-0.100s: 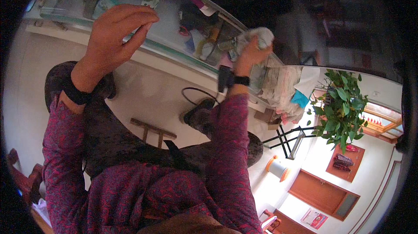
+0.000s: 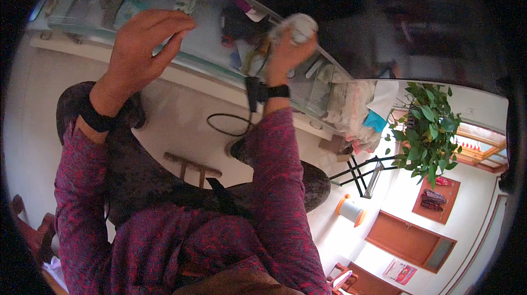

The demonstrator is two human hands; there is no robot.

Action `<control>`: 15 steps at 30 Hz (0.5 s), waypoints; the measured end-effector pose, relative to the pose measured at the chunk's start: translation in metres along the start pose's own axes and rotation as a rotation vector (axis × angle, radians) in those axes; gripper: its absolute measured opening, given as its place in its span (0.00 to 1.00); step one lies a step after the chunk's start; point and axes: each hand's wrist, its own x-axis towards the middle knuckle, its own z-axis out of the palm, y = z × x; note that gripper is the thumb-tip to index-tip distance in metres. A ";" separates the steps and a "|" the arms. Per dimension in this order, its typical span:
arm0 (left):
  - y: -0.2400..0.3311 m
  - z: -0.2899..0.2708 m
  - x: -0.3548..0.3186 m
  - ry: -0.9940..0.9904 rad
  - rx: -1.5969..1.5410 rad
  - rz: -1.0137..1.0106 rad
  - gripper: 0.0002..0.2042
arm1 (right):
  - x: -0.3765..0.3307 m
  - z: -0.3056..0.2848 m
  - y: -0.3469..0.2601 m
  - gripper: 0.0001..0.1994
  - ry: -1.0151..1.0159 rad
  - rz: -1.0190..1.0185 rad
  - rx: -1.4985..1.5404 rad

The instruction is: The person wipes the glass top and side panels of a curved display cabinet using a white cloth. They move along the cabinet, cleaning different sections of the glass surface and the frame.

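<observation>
Seen from above, 2 hands reach up to a glass table point(image 2: 164, 56) crossing the upper frame. The left hand point(image 2: 140, 48), upper left, rests on the glass with fingers curled, grasping nothing visible. The right hand point(image 2: 288, 53), upper centre, is clenched around a white cloth point(image 2: 296, 24) at the table's edge. A green plant point(image 2: 428, 130) stands right.

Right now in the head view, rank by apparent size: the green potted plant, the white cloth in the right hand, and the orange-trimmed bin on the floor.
1. Green potted plant, clearly largest.
2. White cloth, bunched in the right hand.
3. Orange-trimmed bin.
Cloth and bin look close in size, and the cloth is nearer the camera, so their order is unsure.
</observation>
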 end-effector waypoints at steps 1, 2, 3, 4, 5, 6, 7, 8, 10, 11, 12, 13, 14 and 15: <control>-0.001 0.001 0.000 0.008 0.000 -0.001 0.11 | -0.011 0.014 -0.017 0.35 -0.026 -0.042 -0.043; -0.001 0.001 0.001 0.024 -0.005 0.001 0.11 | -0.015 0.017 -0.031 0.34 -0.223 -0.108 -0.021; -0.001 0.002 0.001 0.025 0.001 0.003 0.11 | -0.020 0.020 -0.042 0.33 -0.260 -0.175 -0.020; -0.001 -0.001 0.001 0.031 0.003 0.007 0.11 | -0.024 0.021 -0.052 0.31 -0.322 -0.239 -0.019; 0.000 -0.003 0.000 0.038 0.003 0.008 0.11 | -0.024 0.015 -0.054 0.30 -0.281 -0.298 -0.009; -0.002 -0.003 0.000 0.047 -0.002 0.011 0.11 | -0.013 0.004 -0.049 0.30 -0.244 -0.368 -0.001; 0.000 -0.004 -0.001 0.055 -0.011 0.005 0.10 | -0.003 -0.011 -0.040 0.29 -0.175 -0.361 -0.003; 0.000 -0.006 -0.002 0.063 -0.020 -0.007 0.10 | 0.008 -0.026 -0.027 0.28 -0.107 -0.353 -0.005; 0.001 -0.011 -0.004 0.067 -0.020 -0.013 0.10 | 0.053 -0.073 0.008 0.28 0.083 -0.211 0.083; 0.002 -0.014 -0.005 0.067 -0.026 -0.024 0.10 | 0.077 -0.098 0.026 0.29 0.166 -0.159 0.194; 0.002 -0.017 -0.005 0.072 -0.020 -0.021 0.10 | 0.100 -0.121 0.041 0.30 0.253 -0.116 0.306; 0.002 -0.020 -0.006 0.073 -0.017 -0.023 0.10 | 0.115 -0.133 0.056 0.31 0.355 -0.003 0.464; 0.002 -0.022 -0.006 0.073 -0.015 -0.023 0.10 | 0.129 -0.143 0.066 0.33 0.400 0.037 0.477; 0.001 -0.023 -0.005 0.074 -0.013 -0.020 0.10 | 0.135 -0.153 0.071 0.34 0.452 0.095 0.310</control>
